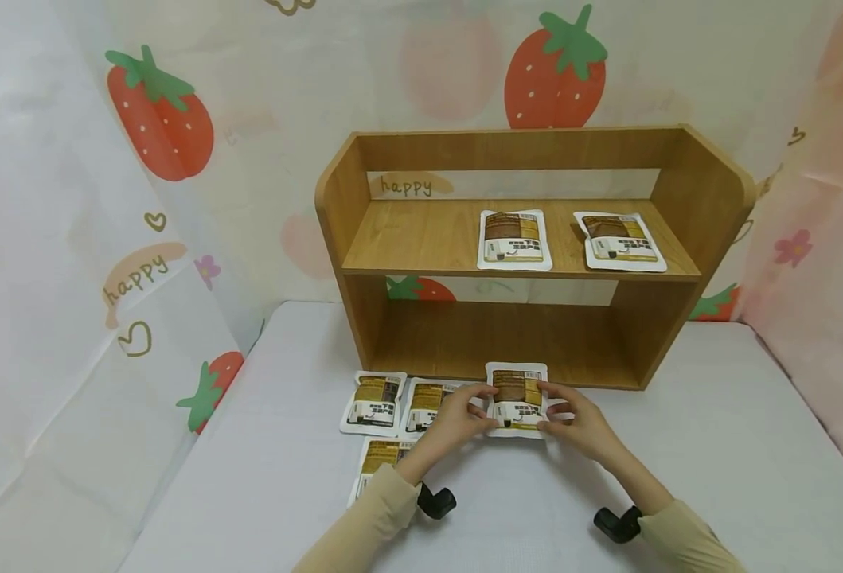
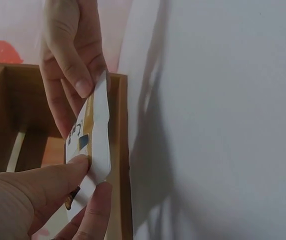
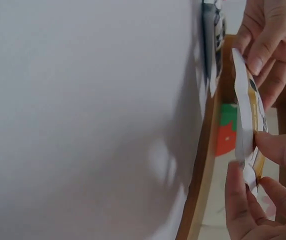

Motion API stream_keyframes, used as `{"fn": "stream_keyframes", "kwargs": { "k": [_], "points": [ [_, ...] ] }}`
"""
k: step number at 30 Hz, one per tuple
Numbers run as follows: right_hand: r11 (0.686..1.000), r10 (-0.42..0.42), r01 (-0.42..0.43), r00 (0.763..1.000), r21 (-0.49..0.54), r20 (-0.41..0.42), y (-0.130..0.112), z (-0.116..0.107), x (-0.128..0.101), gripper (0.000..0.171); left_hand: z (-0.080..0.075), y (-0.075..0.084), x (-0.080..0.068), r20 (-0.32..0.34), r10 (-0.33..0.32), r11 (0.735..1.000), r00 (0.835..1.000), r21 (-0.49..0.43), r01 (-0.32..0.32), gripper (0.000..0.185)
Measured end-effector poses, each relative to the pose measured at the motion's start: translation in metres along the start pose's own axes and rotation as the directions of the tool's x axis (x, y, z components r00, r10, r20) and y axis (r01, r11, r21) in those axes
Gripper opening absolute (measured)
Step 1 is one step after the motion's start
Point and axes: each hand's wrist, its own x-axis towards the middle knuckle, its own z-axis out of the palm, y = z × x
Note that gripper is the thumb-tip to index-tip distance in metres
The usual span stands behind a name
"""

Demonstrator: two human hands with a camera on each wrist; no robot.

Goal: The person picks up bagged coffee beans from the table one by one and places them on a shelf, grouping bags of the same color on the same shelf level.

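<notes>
White tabletop (image 1: 679, 446): both hands' fingers (image 1: 480, 395) pinch a flat glossy pouch (image 1: 516, 395)

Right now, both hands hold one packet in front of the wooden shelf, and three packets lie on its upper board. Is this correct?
Not quite: the upper board carries two packets, not three, as the head view shows. Both hands, left hand and right hand, do hold one packet before the wooden shelf.
</notes>
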Motion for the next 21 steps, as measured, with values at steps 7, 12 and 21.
{"fn": "stream_keyframes", "kwargs": {
  "k": [7,12,21],
  "points": [
    [0.999,-0.006,0.005,1.000,0.044,0.028,-0.006,0.007,0.006,0.065,-0.014,0.000,-0.006,-0.020,0.049,0.998,0.999,-0.027,-0.050,0.047],
    [0.997,-0.020,0.018,1.000,0.075,0.024,-0.010,0.013,0.009,0.066,-0.020,-0.006,-0.011,-0.025,0.064,0.997,0.998,-0.037,-0.065,0.048],
    [0.993,-0.044,0.038,0.998,0.108,0.054,-0.016,0.024,0.014,0.066,-0.033,-0.014,-0.021,-0.062,0.046,0.998,0.997,-0.037,-0.048,0.049]
  ]
}}
